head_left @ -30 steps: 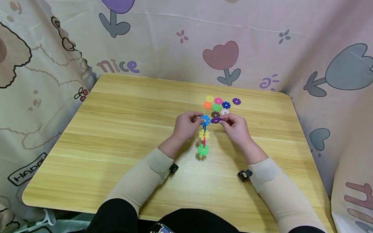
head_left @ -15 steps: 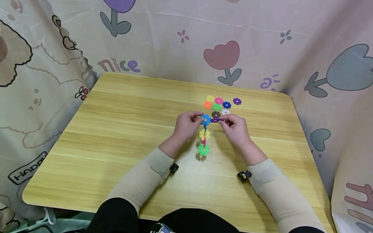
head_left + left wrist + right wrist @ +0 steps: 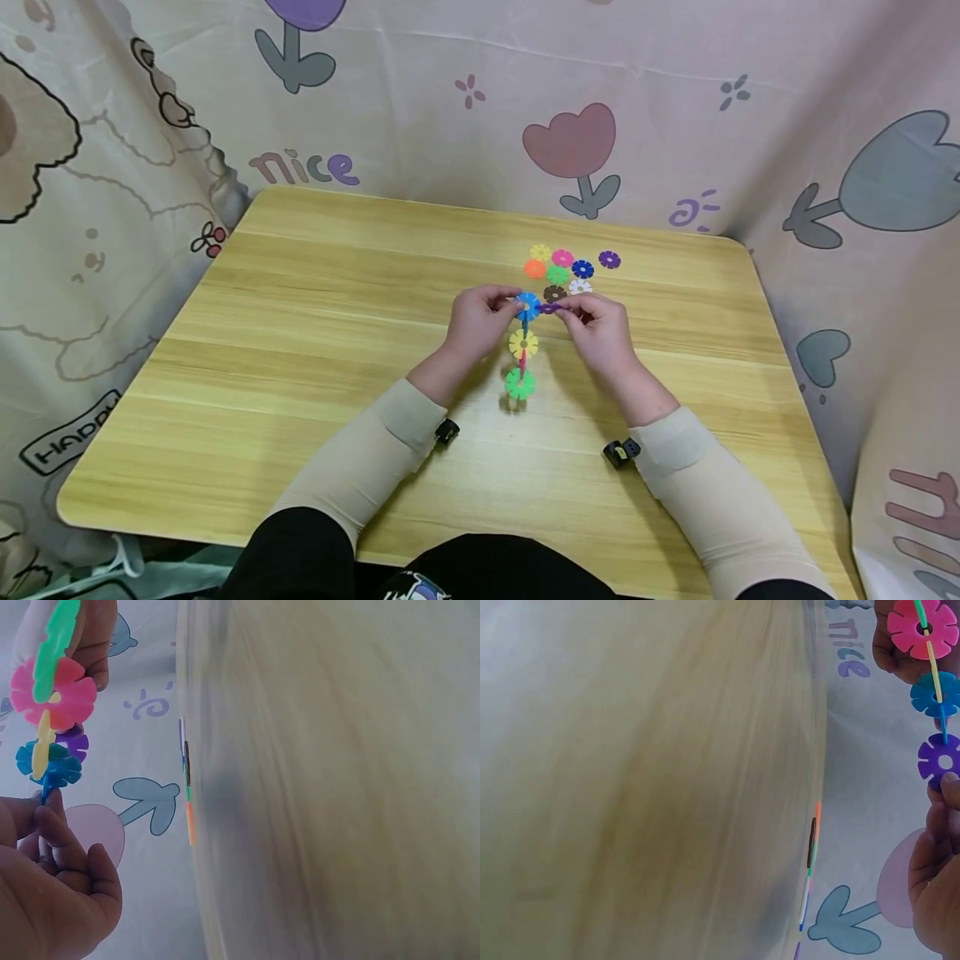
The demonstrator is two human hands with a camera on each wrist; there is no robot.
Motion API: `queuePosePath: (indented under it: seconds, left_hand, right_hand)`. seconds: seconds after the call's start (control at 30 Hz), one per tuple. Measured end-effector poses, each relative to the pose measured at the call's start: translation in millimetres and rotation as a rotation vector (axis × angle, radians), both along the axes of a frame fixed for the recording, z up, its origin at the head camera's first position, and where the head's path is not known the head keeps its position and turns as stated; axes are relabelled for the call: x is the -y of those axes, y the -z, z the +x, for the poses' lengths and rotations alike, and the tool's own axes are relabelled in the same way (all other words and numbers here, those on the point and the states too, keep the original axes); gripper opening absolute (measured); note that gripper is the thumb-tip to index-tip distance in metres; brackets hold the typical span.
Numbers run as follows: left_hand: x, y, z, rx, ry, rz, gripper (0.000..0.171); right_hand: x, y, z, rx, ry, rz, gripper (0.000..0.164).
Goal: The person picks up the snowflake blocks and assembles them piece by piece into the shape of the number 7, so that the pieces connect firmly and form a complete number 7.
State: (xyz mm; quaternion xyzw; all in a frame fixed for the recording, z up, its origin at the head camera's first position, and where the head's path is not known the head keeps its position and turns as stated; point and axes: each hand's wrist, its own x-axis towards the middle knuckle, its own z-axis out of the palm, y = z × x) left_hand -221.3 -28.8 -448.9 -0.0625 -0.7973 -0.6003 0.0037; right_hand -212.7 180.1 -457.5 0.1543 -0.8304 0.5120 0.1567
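Note:
My left hand [image 3: 481,319] pinches the blue notched disc [image 3: 528,306] at the far end of a chain of interlocked snowflake discs. Toward me the chain runs through a teal disc [image 3: 939,694], a yellow disc [image 3: 523,343], a pink disc [image 3: 924,628] and a green disc [image 3: 520,384]. My right hand [image 3: 602,333] pinches a purple disc [image 3: 939,759] between thumb and finger. Its edge meets the blue disc's right side; how deep the slots sit in each other I cannot tell. In both wrist views the chain is held up above the table.
Behind the hands several loose discs lie flat on the wooden table [image 3: 300,333]: a yellow, a pink, an orange disc [image 3: 535,269], a green, a dark blue, a brown disc [image 3: 555,293], a white one and another purple disc [image 3: 610,260]. A printed curtain [image 3: 420,108] hangs behind.
My right hand has shifted slightly left, bringing the purple disc against the blue disc. The purple disc has turned more edge-on. My left hand keeps its pinch, nearly still.

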Motion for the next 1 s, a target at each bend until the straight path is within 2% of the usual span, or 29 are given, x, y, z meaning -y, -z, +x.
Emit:
queuePosePath:
  seconds: [0.47,0.57,0.67,0.77,0.9,1.0]
  left_hand:
    - [-2.5,3.8,-1.7,0.018,0.017,0.061,0.018]
    - [-0.9,4.0,-0.6,0.023,0.024,0.046,0.018]
    - [1.5,3.8,2.1,0.023,0.048,-0.01,0.02]
    - [3.2,2.1,4.4,-0.026,0.064,-0.099,0.024]
    - [3.2,-2.0,6.3,-0.167,0.077,-0.213,0.025]
    - [1.7,-5.2,8.5,-0.254,0.122,-0.278,0.022]
  right_hand:
    - [1.8,1.8,2.0,-0.043,-0.036,-0.011,0.008]
    - [1.7,2.4,3.1,-0.027,-0.042,0.005,0.007]
    - [0.0,1.8,6.5,-0.028,-0.041,0.048,0.008]
    - [-3.0,0.7,9.8,-0.048,-0.028,0.089,0.009]
    - [-6.1,-1.2,11.1,-0.068,-0.019,0.111,0.01]
    - [-6.5,-1.4,11.4,-0.071,-0.028,0.123,0.01]
